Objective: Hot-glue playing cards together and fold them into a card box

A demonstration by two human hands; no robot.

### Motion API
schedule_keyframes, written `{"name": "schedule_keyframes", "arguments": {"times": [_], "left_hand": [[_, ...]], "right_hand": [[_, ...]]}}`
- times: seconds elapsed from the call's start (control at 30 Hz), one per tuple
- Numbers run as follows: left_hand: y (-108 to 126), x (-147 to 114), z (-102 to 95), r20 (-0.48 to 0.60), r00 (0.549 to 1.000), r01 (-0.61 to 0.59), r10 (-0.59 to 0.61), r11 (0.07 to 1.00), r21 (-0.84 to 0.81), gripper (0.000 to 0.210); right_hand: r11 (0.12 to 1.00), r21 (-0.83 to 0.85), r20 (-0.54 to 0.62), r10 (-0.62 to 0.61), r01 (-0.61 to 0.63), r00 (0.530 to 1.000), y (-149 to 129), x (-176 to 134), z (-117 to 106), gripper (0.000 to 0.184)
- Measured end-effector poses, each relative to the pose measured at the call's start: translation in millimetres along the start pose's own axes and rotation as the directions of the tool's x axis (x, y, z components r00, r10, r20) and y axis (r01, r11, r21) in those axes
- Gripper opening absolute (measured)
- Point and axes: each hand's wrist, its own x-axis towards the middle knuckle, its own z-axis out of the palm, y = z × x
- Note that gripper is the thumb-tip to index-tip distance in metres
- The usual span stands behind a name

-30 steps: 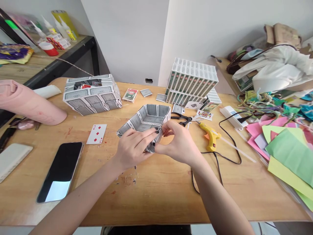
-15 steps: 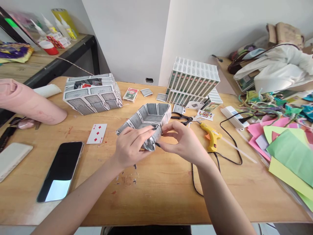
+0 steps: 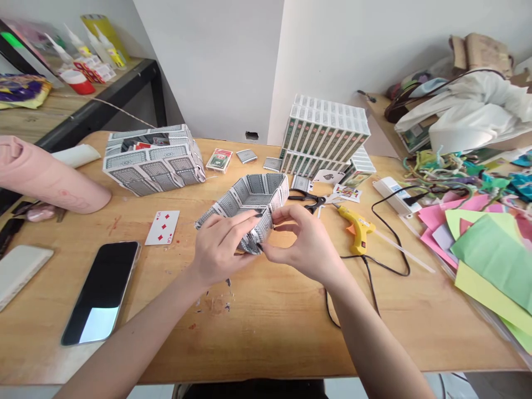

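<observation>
While the left hand [image 3: 222,244] clasps the near end of the card box [image 3: 229,203], the right hand [image 3: 305,244] touches its right side, thumb and fingertips apart, any pinch unclear, and the box's long axis runs ahead of both, slanting rightward.

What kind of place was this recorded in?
Probably a craft workspace, at home or in a small studio: a yellow hot glue gun and black-handled scissors lie on the wooden table, with sheets of colored paper piled at its right side.
</observation>
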Motion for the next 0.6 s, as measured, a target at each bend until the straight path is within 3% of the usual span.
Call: {"name": "schedule_keyframes", "arguments": {"times": [0.3,0.6], "left_hand": [[4,-1,4.2,0.003,1.000,0.007,-0.007,1.000,0.004,0.047],[5,-4,6.0,0.014,1.000,-0.008,0.008,1.000,0.015,0.045]], "right_hand": [[0.991,-0.132,-0.136,0.020,-0.038,0.991,-7,-4,11,0.032],[0.987,-0.160,-0.136,-0.010,-0.012,0.991,-11,-4,10,0.027]]}}
